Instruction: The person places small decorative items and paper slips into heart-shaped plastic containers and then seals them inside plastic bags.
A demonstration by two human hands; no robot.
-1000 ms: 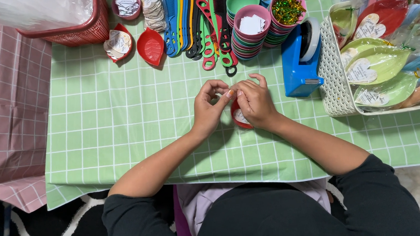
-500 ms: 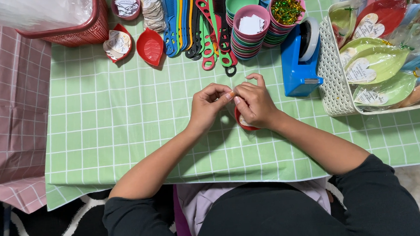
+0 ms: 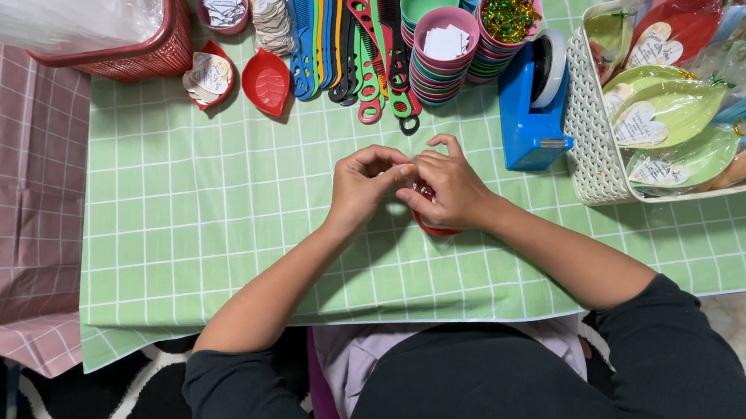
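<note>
My two hands meet at the middle of the green checked tablecloth (image 3: 216, 212). My right hand (image 3: 452, 191) curls over a small red leaf-shaped dish (image 3: 434, 229) and hides most of it. My left hand (image 3: 361, 188) has its fingertips pinched together at the dish's upper end, touching the right hand's fingers. Whatever small thing lies between the fingertips is hidden.
A blue tape dispenser (image 3: 526, 111) stands just right of my hands, with a white basket (image 3: 591, 137) of wrapped leaf dishes beyond it. At the back are stacked bowls (image 3: 445, 56), several combs (image 3: 352, 36), two red leaf dishes (image 3: 267, 81) and a red basket (image 3: 139, 51).
Both hands have shifted slightly towards me and to the left. The right hand's fingers have curled lower over the red dish, and its white inside no longer shows.
</note>
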